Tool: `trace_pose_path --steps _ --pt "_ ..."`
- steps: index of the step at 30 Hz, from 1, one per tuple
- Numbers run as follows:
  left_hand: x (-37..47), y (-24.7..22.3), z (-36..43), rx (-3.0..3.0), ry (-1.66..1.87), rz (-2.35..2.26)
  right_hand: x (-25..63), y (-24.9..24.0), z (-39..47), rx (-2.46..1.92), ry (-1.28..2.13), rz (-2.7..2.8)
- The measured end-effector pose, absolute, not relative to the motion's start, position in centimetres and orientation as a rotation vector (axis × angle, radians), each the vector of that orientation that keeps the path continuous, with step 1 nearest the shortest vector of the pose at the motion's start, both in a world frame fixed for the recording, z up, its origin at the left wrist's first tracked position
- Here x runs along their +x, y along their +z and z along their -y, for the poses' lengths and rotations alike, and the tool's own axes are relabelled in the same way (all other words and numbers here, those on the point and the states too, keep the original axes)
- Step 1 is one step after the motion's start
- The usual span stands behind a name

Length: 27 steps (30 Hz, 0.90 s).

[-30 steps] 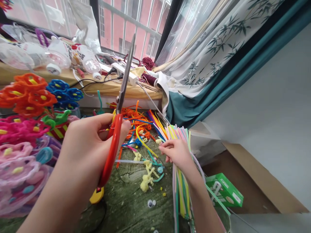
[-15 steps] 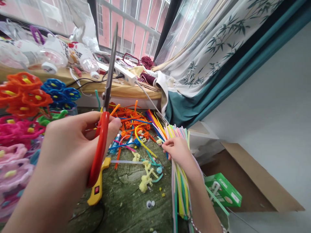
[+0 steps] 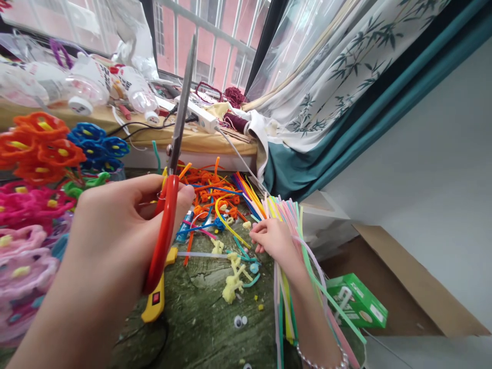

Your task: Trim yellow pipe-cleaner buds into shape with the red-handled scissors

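Observation:
My left hand [image 3: 115,230] is closed around the red handles of a pair of scissors [image 3: 163,230]. The blades point upward and lie together. At the right, my right hand [image 3: 273,241] hovers by a thick bundle of pastel pipe cleaners [image 3: 286,207], its wrist crossing over their stems. Thumb and fingers are curled together; whatever is between them, if anything, I cannot make out. Close to the fingertips lies a small pale yellow piece [image 3: 246,224]. Left of the bundle are bright pipe cleaners [image 3: 246,187] and a tangle of orange pipe-cleaner pieces [image 3: 209,179].
A yellow glue gun [image 3: 156,302] rests on the dark green table [image 3: 200,333] beside googly eyes [image 3: 238,322] and yellow fuzzy scraps [image 3: 232,279]. Pipe-cleaner flowers [image 3: 42,148] crowd the left. Bottles [image 3: 142,97] and a power strip [image 3: 202,115] line the sill. A green box [image 3: 357,300] stands right.
My right hand has shifted a little left, away from the bundle, and several pastel stems now splay out to the right of its wrist. My left hand still grips the scissors.

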<state>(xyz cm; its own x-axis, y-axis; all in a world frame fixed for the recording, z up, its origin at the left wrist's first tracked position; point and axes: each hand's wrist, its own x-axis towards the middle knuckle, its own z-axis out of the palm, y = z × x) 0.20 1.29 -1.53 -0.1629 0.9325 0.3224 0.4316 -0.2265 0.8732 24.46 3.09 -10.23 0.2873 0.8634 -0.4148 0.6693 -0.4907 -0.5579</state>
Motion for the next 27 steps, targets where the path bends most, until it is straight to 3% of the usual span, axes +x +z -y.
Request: trace_pose_path --steps 9,27 --pt "-0.3 -2.0 -1.3 1.710 1.435 -1.510 24.4 -11.1 -3.0 -2.199 0.978 1.401" --pt "-0.1 -1.5 -1.2 1.678 1.456 -1.583 24.5 -7.7 -3.0 -2.002 0.671 1.326"
